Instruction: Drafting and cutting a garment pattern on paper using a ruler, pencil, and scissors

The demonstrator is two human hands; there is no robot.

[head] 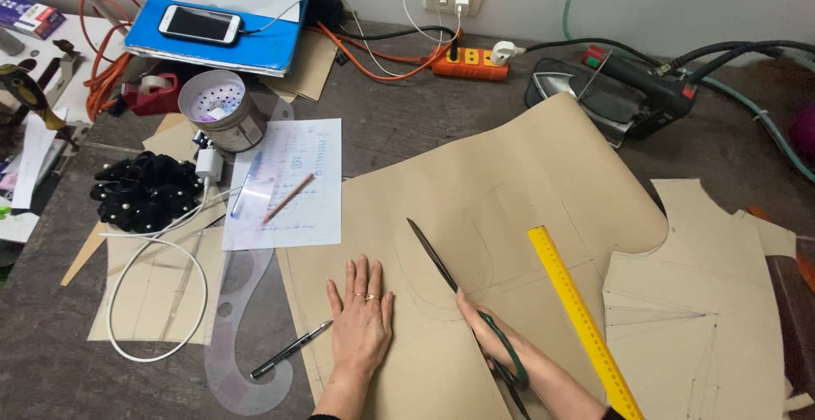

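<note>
— What did the worktable look like?

— The grey table stood against a pale wall and was crowded: a steam iron at the back right, an orange power strip, a phone charging on a blue folder, a clear curved ruler, a pen and a written sheet with a pencil on it.

— And the hands?

— The left hand lay flat, fingers spread, holding nothing, pressing down a large sheet of brown pattern paper. The right hand was closed through the green handles of long scissors, whose blades pointed up and left across the paper. I could not tell whether the blades were parted.

— How far along was the cutting?

— By my judgement, early. A curved pencil line ran on the paper near the blade tip and appeared uncut. A yellow ruler lay just right of the scissors. One cut pattern piece already lay at the right, overlapping the sheet's edge.
</note>
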